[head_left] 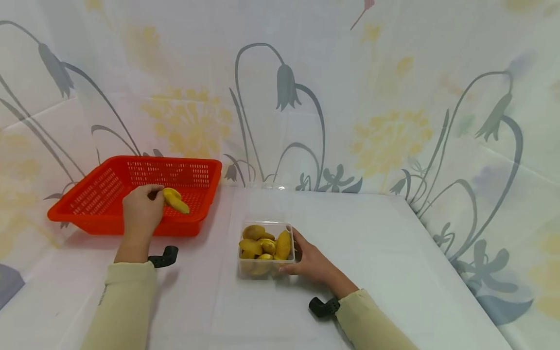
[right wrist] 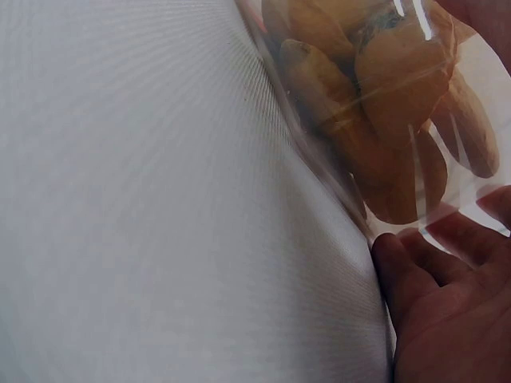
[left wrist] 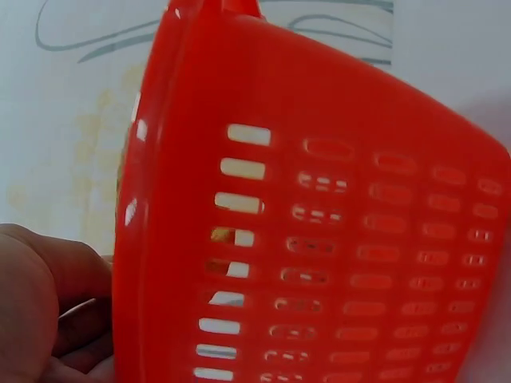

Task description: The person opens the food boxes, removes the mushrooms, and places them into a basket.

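Over the red plastic basket (head_left: 96, 226), my left hand (head_left: 143, 209) pinches yellow elongated fruit (head_left: 176, 200) that looks like small mangoes, with two rounded shapes showing beyond the fingertips. In the left wrist view the basket's slotted wall (left wrist: 319, 104) hides most of that fruit; part of the hand (left wrist: 48, 303) shows at its rim. My right hand (head_left: 312, 260) grips the right side of a clear plastic box (head_left: 267, 270), thumb at its front. Several similar yellow-brown fruits (head_left: 253, 232) fill the box. The right wrist view shows fingers (right wrist: 399, 271) against the clear wall, fruits (right wrist: 407, 88) behind it.
A white cloth (head_left: 372, 233) covers the table. Behind the box stands its clear open lid (head_left: 269, 201). A flower-patterned backdrop (head_left: 350, 97) rises along the back and right sides. A grey-blue shape (head_left: 9, 284) lies at the left edge.
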A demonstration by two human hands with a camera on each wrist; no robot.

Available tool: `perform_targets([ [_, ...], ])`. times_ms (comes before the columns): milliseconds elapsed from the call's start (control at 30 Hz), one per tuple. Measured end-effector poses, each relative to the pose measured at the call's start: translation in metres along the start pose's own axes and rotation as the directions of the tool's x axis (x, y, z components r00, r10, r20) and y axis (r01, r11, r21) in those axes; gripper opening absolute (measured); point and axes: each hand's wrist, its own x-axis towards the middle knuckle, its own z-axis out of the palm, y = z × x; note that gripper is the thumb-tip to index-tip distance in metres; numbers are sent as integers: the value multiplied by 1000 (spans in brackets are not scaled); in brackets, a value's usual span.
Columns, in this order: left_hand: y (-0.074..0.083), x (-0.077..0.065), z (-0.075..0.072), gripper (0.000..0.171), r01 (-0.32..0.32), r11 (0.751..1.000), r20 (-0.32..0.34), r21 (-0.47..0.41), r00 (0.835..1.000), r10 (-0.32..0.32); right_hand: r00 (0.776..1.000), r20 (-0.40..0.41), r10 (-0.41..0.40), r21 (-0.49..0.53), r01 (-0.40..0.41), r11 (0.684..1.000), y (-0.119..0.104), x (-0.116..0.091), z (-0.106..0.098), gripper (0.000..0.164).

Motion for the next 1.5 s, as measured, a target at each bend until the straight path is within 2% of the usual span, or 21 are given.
perform_targets([
  [167, -6, -2, -2, 37, 5, 998, -18, 58, 1000, -4, 1000, 1, -13, 6, 13, 1000, 2, -2, 3, 114],
  [367, -9, -2, -3, 36, -25, 991, -24, 129, 999, 28, 1000, 5, -21, 38, 21, 999, 2, -3, 5, 113],
  [533, -12, -1, -3, 33, -45, 979, -3, 197, 999, 47, 1000, 6, -25, 47, 25, 999, 4, -3, 6, 113],
  [833, -17, 3, -3, 33, -73, 957, 52, 280, 997, 61, 1000, -9, -10, -4, 10, 1000, 5, -2, 5, 113],
  [1133, -16, 5, -8, 35, -46, 950, 136, 309, 991, 4, 1000, 5, -14, 9, 14, 1000, 3, 0, 3, 113],
  [1500, -15, 9, -11, 35, -25, 948, 166, 318, 986, -29, 1000, -3, -6, 6, 6, 1000, 1, 2, 1, 114],
])
